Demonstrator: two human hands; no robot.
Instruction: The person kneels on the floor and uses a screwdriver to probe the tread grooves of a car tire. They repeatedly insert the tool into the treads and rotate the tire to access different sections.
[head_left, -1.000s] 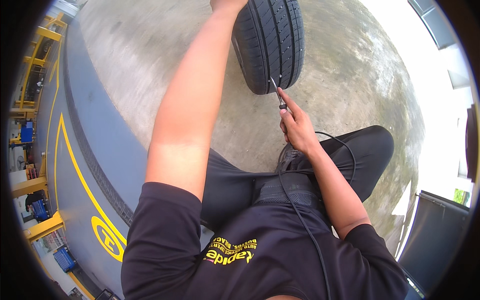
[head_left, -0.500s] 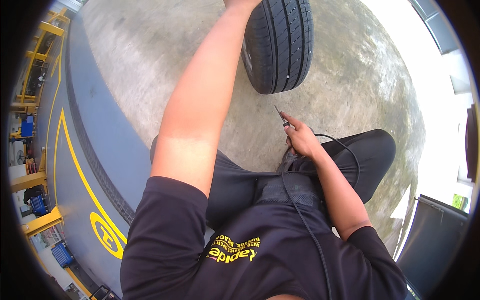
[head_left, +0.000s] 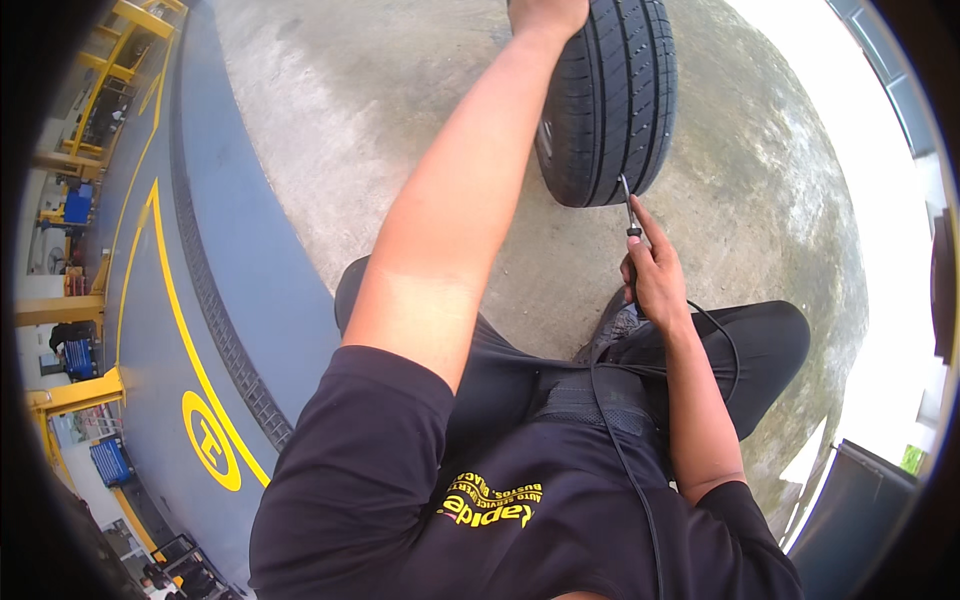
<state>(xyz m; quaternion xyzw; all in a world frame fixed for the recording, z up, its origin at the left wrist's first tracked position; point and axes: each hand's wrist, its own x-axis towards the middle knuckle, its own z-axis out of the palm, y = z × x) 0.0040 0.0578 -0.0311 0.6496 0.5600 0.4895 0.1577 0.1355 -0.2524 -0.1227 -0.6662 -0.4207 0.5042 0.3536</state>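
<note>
Wearing a black shirt with yellow lettering, a person sits low over spread knees in dark trousers, the left knee largely hidden behind the outstretched left arm. A thin black cable runs down the shirt front and over the lap, its ends lost to view. Past the knees, the right hand has its fingers curled closed around a slim tool, the index finger extended along the metal shaft; the palm covers most of the dark handle. The tool's tip lies against the lower tread of a black tire, though whether it touches is hard to tell. The tire stands upright on the concrete floor ahead, its top cropped by the frame. The left hand, at the tire's upper left, is also cut off, so how far its fingers open, or what they grip, cannot be told. Farther left, beyond a blue-gray painted surface, yellow metal beams and blue boxes blur into the dark rim.
</note>
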